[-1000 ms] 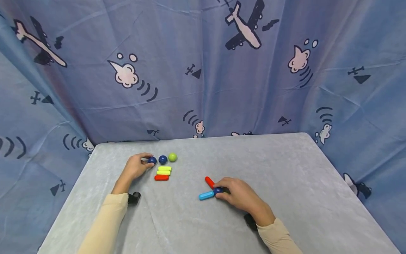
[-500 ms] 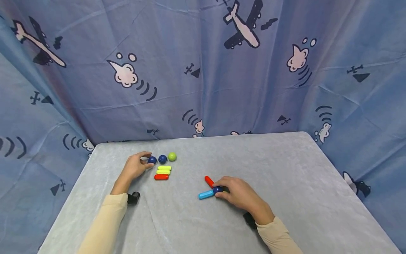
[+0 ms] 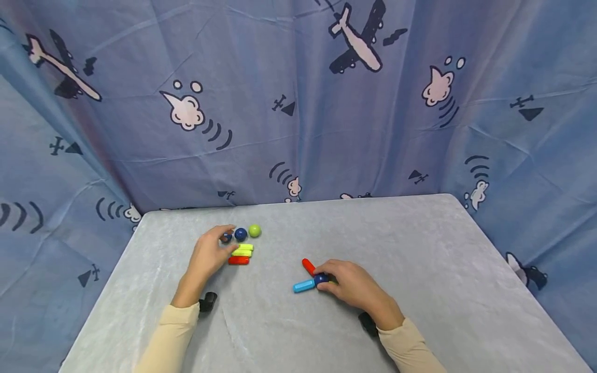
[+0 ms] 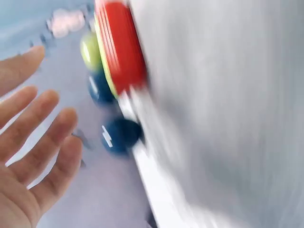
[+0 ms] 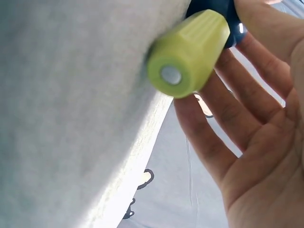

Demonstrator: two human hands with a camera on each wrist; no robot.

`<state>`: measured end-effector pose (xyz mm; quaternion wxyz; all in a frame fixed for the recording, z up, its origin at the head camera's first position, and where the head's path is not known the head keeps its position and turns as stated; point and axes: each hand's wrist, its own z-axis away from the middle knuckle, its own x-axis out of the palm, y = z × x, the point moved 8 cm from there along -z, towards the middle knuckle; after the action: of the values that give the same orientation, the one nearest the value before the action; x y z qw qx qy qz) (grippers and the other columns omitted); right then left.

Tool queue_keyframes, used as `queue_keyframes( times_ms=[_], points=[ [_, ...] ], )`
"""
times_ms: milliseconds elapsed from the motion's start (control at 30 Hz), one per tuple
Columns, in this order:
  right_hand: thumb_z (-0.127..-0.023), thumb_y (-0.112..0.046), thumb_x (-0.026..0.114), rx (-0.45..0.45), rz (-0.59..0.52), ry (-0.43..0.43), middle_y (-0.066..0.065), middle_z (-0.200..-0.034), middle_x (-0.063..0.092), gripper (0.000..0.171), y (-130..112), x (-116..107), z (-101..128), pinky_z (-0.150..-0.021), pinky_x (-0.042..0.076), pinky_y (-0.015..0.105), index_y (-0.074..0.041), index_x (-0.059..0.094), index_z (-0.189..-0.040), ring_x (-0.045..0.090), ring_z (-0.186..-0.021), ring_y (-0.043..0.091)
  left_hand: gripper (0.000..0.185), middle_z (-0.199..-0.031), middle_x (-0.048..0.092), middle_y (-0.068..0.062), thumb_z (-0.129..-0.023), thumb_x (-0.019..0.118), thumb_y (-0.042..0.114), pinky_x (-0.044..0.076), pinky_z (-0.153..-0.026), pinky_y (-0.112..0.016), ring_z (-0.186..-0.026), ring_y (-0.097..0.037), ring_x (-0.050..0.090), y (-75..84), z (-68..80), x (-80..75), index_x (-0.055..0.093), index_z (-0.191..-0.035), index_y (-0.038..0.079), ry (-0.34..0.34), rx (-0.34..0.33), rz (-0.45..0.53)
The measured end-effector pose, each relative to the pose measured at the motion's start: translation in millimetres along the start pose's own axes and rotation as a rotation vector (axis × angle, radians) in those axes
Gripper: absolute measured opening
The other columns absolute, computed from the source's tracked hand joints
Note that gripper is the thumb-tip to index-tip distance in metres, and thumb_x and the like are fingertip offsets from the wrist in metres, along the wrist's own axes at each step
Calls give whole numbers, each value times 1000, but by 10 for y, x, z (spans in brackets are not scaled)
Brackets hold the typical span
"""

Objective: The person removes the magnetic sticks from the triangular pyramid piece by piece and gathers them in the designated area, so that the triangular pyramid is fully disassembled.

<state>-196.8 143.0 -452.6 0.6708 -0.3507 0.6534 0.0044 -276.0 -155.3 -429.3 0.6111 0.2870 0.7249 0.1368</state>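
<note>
My right hand (image 3: 352, 284) pinches a dark blue ball (image 3: 320, 279) between thumb and fingers. A light blue rod (image 3: 304, 286) and a red rod (image 3: 308, 266) reach out from that ball. Toward the palm, a yellow-green rod (image 5: 190, 57) with a silver disc in its end meets the ball. My left hand (image 3: 210, 254) holds nothing; its fingers are spread, with the thumb overlapping the two yellow-green rods (image 3: 245, 247) in the head view. Under these lies a red rod (image 3: 239, 260). Behind stand two blue balls (image 3: 240, 234), one partly hidden by the fingers, and a lime green ball (image 3: 254, 230).
Everything lies on a table (image 3: 420, 243) with a pale grey cover. A blue curtain (image 3: 242, 103) printed with airplanes hangs behind the table's far edge and along both sides.
My left hand has let go of the leftmost blue ball and moved right and nearer, toward the yellow-green rods. The right hand stays on its ball and rods.
</note>
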Motion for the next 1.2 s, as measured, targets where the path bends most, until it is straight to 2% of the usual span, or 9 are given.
queue_keyframes(
  times_ms=[133, 267, 367, 467, 633, 833, 1067, 1200],
  points=[
    [-85, -31, 78, 7, 0, -17, -8, -109, 72, 35, 12, -4, 2, -89, 54, 36, -21, 72, -117, 67, -100, 10, 39, -108, 74, -6, -80, 84, 18, 55, -80, -41, -94, -24, 69, 468, 166, 275, 72, -116, 10, -53, 176, -24],
    [-85, -31, 78, 1, 7, -34, -5, -112, 73, 37, 5, 6, -8, -91, 55, 39, -19, 72, -120, 68, -104, 14, 33, -102, 74, 0, -81, 83, 23, 55, -78, -33, -90, -17, 68, 854, 361, 634, 74, -111, 13, -192, 341, -51],
    [-85, -31, 78, -5, 9, -33, -4, -113, 73, 37, -3, 9, -18, -91, 55, 39, -19, 72, -120, 69, -105, 15, 31, -103, 74, 3, -84, 81, 27, 55, -81, -31, -92, -14, 67, 1051, 461, 832, 74, -112, 15, -289, 407, -30],
    [-85, -30, 78, -2, 2, -26, -4, -112, 74, 36, -7, 5, -21, -90, 55, 39, -18, 72, -119, 69, -103, 14, 29, -102, 73, 5, -84, 80, 27, 54, -81, -29, -92, -11, 66, 1182, 497, 952, 75, -111, 17, -330, 443, -5],
    [-85, -30, 78, -8, 9, -17, -4, -110, 74, 35, -21, 3, -23, -88, 55, 38, -17, 72, -118, 69, -101, 13, 24, -99, 73, 8, -84, 81, 22, 53, -79, -24, -89, -6, 65, 1248, 522, 1072, 76, -107, 18, -342, 475, -31],
    [-85, -29, 78, -16, 12, 0, -5, -109, 73, 34, -27, -4, -24, -87, 55, 37, -17, 72, -117, 69, -98, 12, 20, -94, 72, 7, -85, 79, 17, 53, -74, -23, -85, -8, 65, 1260, 531, 1100, 79, -104, 16, -326, 476, -40],
    [-86, -29, 78, -11, 7, 4, -5, -109, 73, 34, -7, -22, -14, -87, 55, 38, -17, 72, -117, 69, -99, 14, 20, -90, 71, 5, -84, 79, 15, 47, -68, -18, -76, -6, 60, 1231, 481, 1141, 80, -104, 16, -375, 394, 41],
    [-86, -29, 77, -19, 9, 1, -5, -108, 73, 34, -4, -15, -12, -87, 55, 38, -17, 72, -117, 68, -99, 13, 20, -90, 72, 5, -84, 80, 16, 47, -70, -18, -77, -6, 60, 1202, 483, 1157, 80, -104, 17, -385, 377, 61]
  ],
)
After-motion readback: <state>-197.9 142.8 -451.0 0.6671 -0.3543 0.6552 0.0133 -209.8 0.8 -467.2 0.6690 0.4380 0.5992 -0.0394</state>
